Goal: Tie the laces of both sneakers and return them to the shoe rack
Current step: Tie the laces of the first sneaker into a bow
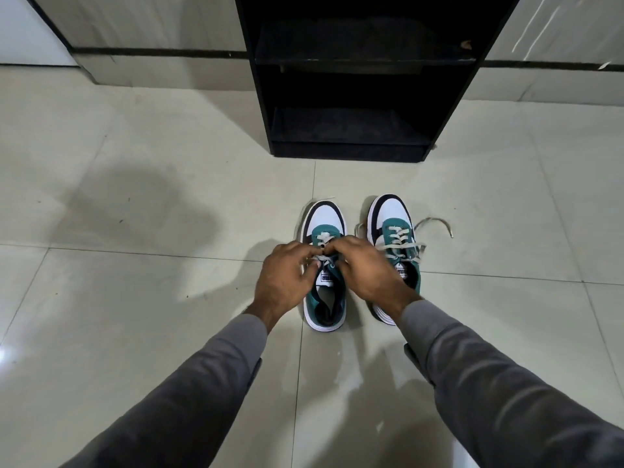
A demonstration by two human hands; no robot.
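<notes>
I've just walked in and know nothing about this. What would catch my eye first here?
Two hands meet in the middle: the left hand and right hand pinch the laces of the left sneaker, a teal, white and black shoe on the pale tiled floor. Beside it, the right sneaker has loose laces trailing onto the tiles. Just beyond both stands a black shoe rack, its visible shelves bare.

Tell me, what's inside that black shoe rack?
The shoe rack shows two dark shelves with no shoes visible on them. Their back corners are too dark to make out, and anything above the top edge is cropped.
</notes>
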